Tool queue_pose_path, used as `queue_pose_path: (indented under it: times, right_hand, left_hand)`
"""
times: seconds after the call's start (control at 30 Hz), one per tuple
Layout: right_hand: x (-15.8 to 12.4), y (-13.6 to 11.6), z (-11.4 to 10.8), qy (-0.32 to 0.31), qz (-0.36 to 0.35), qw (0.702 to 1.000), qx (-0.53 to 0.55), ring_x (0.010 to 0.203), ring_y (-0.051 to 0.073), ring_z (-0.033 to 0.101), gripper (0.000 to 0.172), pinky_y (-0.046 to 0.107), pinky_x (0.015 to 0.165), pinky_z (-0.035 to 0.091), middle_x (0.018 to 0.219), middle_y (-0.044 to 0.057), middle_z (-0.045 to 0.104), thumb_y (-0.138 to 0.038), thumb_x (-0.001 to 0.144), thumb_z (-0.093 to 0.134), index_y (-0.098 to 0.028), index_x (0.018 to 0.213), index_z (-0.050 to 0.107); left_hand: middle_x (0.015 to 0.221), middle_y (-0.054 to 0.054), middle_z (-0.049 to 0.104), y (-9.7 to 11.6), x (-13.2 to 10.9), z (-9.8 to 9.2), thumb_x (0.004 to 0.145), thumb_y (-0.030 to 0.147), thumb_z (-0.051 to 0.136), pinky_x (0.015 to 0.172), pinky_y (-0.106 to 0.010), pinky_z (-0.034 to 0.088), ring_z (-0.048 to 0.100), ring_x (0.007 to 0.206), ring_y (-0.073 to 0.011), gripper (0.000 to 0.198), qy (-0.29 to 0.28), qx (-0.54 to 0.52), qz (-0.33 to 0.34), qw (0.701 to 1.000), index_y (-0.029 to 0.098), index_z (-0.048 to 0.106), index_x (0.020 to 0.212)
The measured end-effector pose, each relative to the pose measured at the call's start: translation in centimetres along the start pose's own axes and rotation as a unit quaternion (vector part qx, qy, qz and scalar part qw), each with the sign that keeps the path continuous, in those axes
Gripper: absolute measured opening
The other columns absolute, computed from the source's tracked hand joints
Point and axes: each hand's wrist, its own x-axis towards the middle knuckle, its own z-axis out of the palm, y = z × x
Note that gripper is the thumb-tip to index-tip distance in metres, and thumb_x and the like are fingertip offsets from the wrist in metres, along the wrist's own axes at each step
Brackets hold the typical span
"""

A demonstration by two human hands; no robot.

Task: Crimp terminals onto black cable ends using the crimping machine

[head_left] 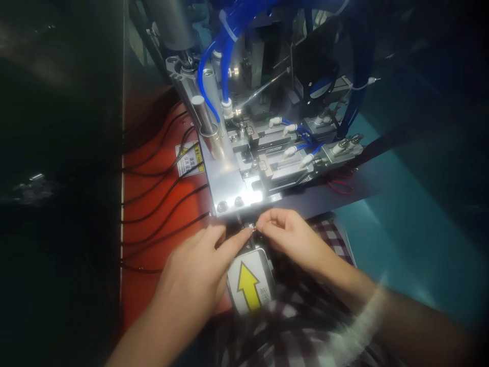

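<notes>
Have red-orange benchtop [147, 130] on L, w/ several thin black cables [162, 204] strung across, roughly side by side, toward L edge of grey base plate [321, 200]. Bears warning label [190, 159] too, white w/ yellow, stuck flat just beside plate; can't read all of it. Carries, on grey base plate, silver mounting plate [225, 186] at front L w/ two bolt heads [222, 206] near its corner, plus silver cylinder blocks [282, 171] further R. Shows loose red wires [340, 191] nr. R end. Can't tell how grey base plate meets benchtop.
</notes>
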Motion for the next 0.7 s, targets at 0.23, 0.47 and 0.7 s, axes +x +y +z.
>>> queue_pose_path:
  times: [0.23,0.47,0.7]
  right_hand:
    - [-0.3,0.9,0.3,0.090,-0.144,0.984,-0.048,0.065,0.014,0.059,0.014,0.025,0.055,0.046,0.081,0.004,0.068,-0.026,0.087,0.057,-0.016,0.087,0.066]
    - [0.2,1.2,1.4,0.102,-0.162,0.981,-0.034,0.057,0.012,0.052,0.012,0.024,0.052,0.043,0.067,0.000,0.060,-0.025,0.085,0.060,-0.016,0.076,0.062]
    - [-0.1,2.0,1.1,0.131,-0.261,0.952,-0.089,0.066,0.014,0.055,0.011,0.026,0.060,0.043,0.073,0.002,0.060,-0.019,0.087,0.056,-0.017,0.077,0.060]
  left_hand:
    - [0.079,-0.007,0.056,0.2,0.6,-0.5,0.082,0.008,0.039,0.051,-0.025,0.045,0.057,0.064,-0.0175,0.049,0.017,-0.001,0.015,1.000,0.021,0.065,0.122]
    - [0.075,-0.006,0.056,0.4,0.7,-0.5,0.084,0.007,0.038,0.049,-0.024,0.045,0.056,0.061,-0.0163,0.048,0.029,0.002,0.015,0.999,0.020,0.067,0.120]
    - [0.074,-0.006,0.057,0.4,0.7,-0.5,0.084,0.008,0.038,0.046,-0.023,0.044,0.057,0.060,-0.0160,0.047,0.046,0.009,0.019,0.999,0.022,0.068,0.119]
